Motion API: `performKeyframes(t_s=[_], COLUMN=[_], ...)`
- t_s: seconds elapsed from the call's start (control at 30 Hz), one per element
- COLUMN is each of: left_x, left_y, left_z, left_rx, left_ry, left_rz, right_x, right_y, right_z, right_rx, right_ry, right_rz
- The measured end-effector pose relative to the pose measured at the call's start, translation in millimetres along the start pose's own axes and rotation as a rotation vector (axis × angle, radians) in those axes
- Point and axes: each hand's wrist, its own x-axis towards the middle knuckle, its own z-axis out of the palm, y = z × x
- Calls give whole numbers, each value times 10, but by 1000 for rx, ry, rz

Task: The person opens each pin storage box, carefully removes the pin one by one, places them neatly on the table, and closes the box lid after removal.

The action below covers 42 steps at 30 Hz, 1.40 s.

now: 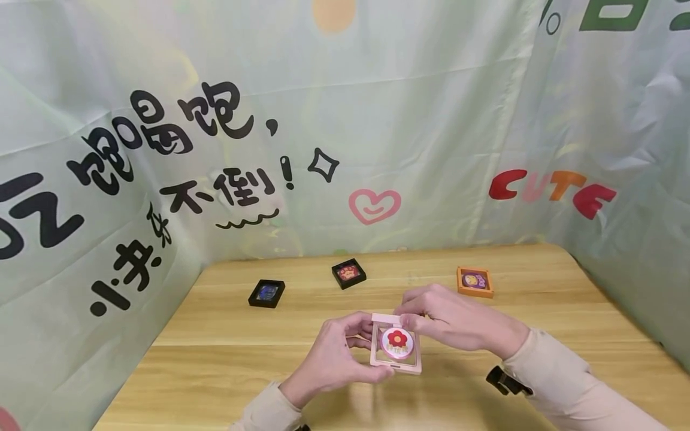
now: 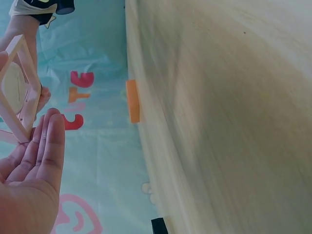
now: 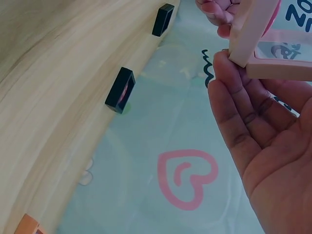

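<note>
A pink square display frame (image 1: 406, 366) with a clear middle is held up over the table between both hands. Inside it sits a round badge (image 1: 397, 344) with a red flower on it. The left hand (image 1: 336, 356) grips the frame from the left, thumb on its lower edge and fingers behind. At the top edge, the right hand (image 1: 453, 317) pinches the frame between thumb and fingers. In the right wrist view, two pink parts of the frame (image 3: 278, 71) meet at an angle, and the right fingers (image 3: 234, 92) touch the corner.
On the wooden table (image 1: 215, 359) lie a black frame with a blue piece (image 1: 266, 293), a black frame with a red piece (image 1: 348, 273) and an orange frame (image 1: 475, 282) with a purple piece. A printed curtain (image 1: 431, 120) hangs behind and along the sides.
</note>
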Motion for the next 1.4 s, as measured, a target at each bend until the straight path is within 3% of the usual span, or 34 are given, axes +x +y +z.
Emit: performKeyframes(t_s=[0.43,0.67,0.87,1.4], left_x=[-4,2,21,3], left_y=[-19,-32,-38,-41], left_z=[-12,-9,0,14], left_rx=[-29,-43,-57,-71], left_ry=[-18,-32,-39,-29], left_rz=[7,26,17,-9], right_x=[-2,-5,16,11], right_y=[68,113,175,226], right_z=[7,-1,-6,5], right_rx=[118,172,233,252], right_ry=[26,30,10,2], right_rz=[35,96,87,187])
